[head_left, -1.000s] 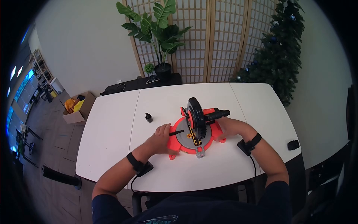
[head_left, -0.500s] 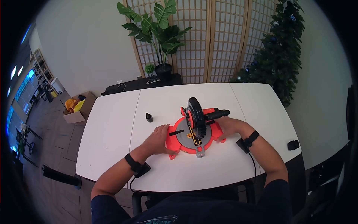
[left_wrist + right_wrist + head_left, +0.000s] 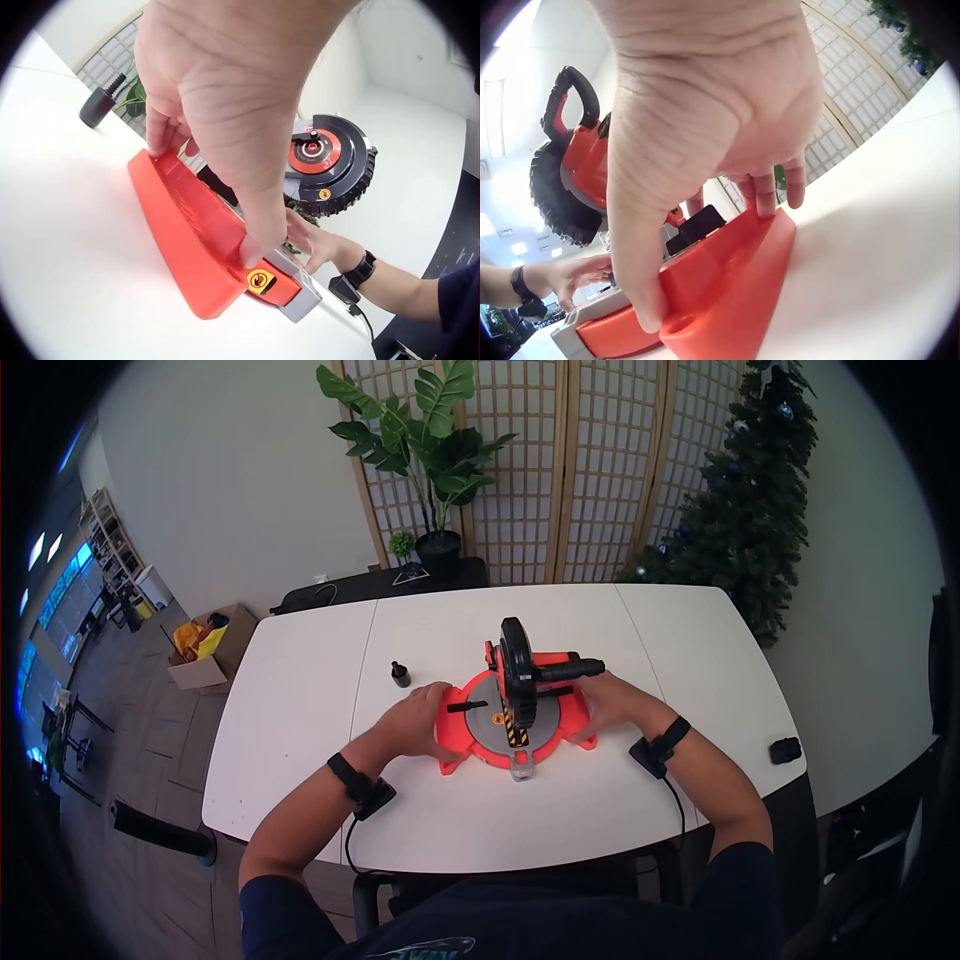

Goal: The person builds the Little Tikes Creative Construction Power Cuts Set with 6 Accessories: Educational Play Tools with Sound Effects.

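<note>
A toy miter saw (image 3: 480, 732) with an orange-red base, grey round turntable and black toothed blade stands on the white table. My left hand (image 3: 411, 722) grips the left wing of the base, thumb at the front corner and fingers at the far one, as the left wrist view shows. On the opposite wing, my right hand (image 3: 614, 703) holds the base in the same way, its thumb beside a round hole in the right wrist view. The saw's black handle (image 3: 578, 668) points right, over the right hand's fingers. Yellow-and-black striping (image 3: 514, 726) runs along the slot.
Left of the saw stands a black knob (image 3: 97, 107) with a threaded screw end. A small black object (image 3: 786, 749) lies near the table's right edge. Behind the table are a potted plant (image 3: 437, 546) and a lattice screen (image 3: 512, 480); a cardboard box (image 3: 232, 645) stands at left.
The saw has shifted slightly left and turned a little, both hands moving with it. My left hand earlier lay closer over the base's edge and has since spread along the left wing.
</note>
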Tool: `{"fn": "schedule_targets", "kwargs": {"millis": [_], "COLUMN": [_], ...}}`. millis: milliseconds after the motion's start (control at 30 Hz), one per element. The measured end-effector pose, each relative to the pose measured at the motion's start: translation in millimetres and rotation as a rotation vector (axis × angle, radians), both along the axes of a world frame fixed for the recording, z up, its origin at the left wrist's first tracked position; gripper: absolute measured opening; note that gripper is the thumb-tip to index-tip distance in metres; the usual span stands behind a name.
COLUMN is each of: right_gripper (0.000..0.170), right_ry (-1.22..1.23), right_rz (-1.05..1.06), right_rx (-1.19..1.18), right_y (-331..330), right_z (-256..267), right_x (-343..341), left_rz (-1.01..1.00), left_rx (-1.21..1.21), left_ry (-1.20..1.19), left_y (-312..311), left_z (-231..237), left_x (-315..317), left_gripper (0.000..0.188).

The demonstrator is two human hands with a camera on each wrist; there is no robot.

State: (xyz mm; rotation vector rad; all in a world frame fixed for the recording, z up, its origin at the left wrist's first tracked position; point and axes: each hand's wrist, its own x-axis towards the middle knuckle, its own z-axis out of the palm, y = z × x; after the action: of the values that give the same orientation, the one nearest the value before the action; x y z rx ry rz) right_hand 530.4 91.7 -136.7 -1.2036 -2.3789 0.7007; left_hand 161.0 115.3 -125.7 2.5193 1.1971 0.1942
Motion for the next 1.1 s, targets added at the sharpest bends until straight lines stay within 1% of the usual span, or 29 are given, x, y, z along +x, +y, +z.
{"fn": "schedule_targets", "kwargs": {"millis": [67,133,267,400,567,700,767,833,867,933,967,1033,1067,1100], "right_gripper": [0.099,0.099,0.101,0.102,0.098,0.096,0.099,0.099,0.100,0.101,0.102,0.103,0.104,0.104], "right_ry": [-0.051,-0.052,-0.036,-0.048,-0.060,-0.045,-0.040,-0.037,-0.034,-0.057,-0.082,-0.087,-0.092,-0.093], "right_rz": [-0.029,-0.033,-0.023,-0.043,-0.049,-0.055,-0.047,-0.046,-0.045,-0.059,-0.073,-0.081,-0.088,-0.088], "right_rx": [-0.005,0.021,0.075,0.050,0.034,0.001,-0.003,-0.002,0.000,-0.010,-0.019,-0.019,-0.018,-0.018], "right_y": [4,8,10,9,8,5,5,3,3,3,4,3,3,3], "right_z": [-7,-17,-18,-19,-15,-8,-6,-3,-2,-4,-5,-6,-7,-9], "right_x": [1,2,1,2,1,-2,-3,-4,-5,-4,-4,-4,-4,-3], "left_rz": [-0.011,-0.026,-0.053,-0.059,-0.054,-0.029,-0.027,-0.019,-0.020,0.054,0.054,0.136,0.137,0.195], "left_rx": [-0.006,-0.001,-0.010,-0.028,-0.037,-0.065,-0.082,-0.055,-0.055,-0.104,-0.104,-0.052,-0.052,-0.039], "left_ry": [0.026,0.035,0.014,0.009,-0.010,0.010,0.011,0.040,0.041,0.057,0.057,-0.104,-0.104,-0.172], "left_y": [6,10,16,20,19,17,16,18,16,13,15,21,25,29], "left_z": [2,5,6,5,3,7,7,3,6,15,16,19,21,24], "left_x": [-1,-2,-3,-4,-5,-4,-4,-5,-4,-2,-4,-10,-12,-15], "left_gripper": [0.108,0.106,0.105,0.104,0.105,0.106,0.107,0.113,0.113,0.114,0.114,0.097,0.097,0.089]}}
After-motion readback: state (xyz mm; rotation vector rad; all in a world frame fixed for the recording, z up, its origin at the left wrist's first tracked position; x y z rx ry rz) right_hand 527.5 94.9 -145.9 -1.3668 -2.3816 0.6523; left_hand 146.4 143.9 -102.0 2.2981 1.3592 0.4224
